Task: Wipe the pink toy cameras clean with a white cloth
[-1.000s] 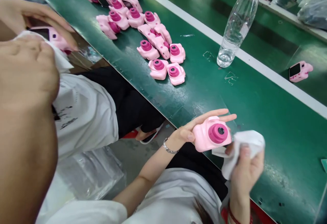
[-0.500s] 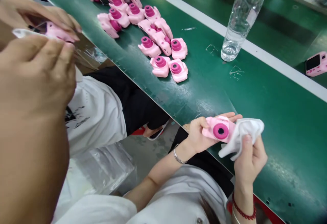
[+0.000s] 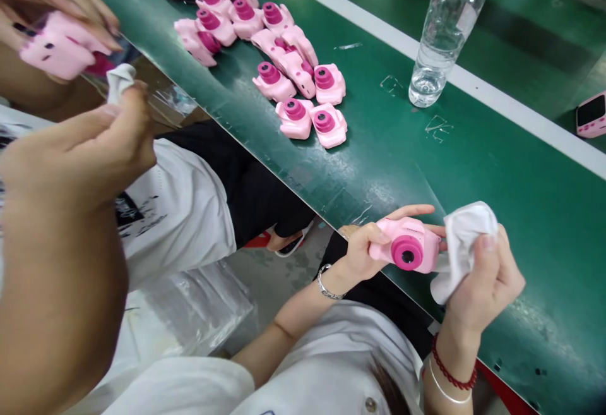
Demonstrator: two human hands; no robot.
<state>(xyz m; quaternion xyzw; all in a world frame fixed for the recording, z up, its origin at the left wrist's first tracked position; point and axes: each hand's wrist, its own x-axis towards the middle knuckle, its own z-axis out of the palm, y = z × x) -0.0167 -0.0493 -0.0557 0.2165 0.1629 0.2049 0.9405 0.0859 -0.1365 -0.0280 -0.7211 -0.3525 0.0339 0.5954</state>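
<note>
My left hand [image 3: 362,254] holds a pink toy camera [image 3: 428,252] by its left end, thumb on the front and fingers behind. The magenta lens ring faces up toward me. A crumpled white cloth [image 3: 468,238] is pinched in my right hand [image 3: 490,282], just right of the camera. Part of the cloth hangs beside the camera's right end; I cannot tell whether they touch. Both hands are over the front edge of the green table [image 3: 521,213].
Several pink toy cameras [image 3: 293,115] lie grouped farther left. A clear water bottle [image 3: 433,55] stands toward the back, and another pink camera [image 3: 591,115] lies far right. At left, a co-worker's hands [image 3: 95,137] hold a pink camera [image 3: 66,45] and a white cloth [image 3: 120,80].
My right hand and cloth have moved right, baring more of the camera's right end. The co-worker's camera has turned and come apart from the cloth. The view has shifted slightly.
</note>
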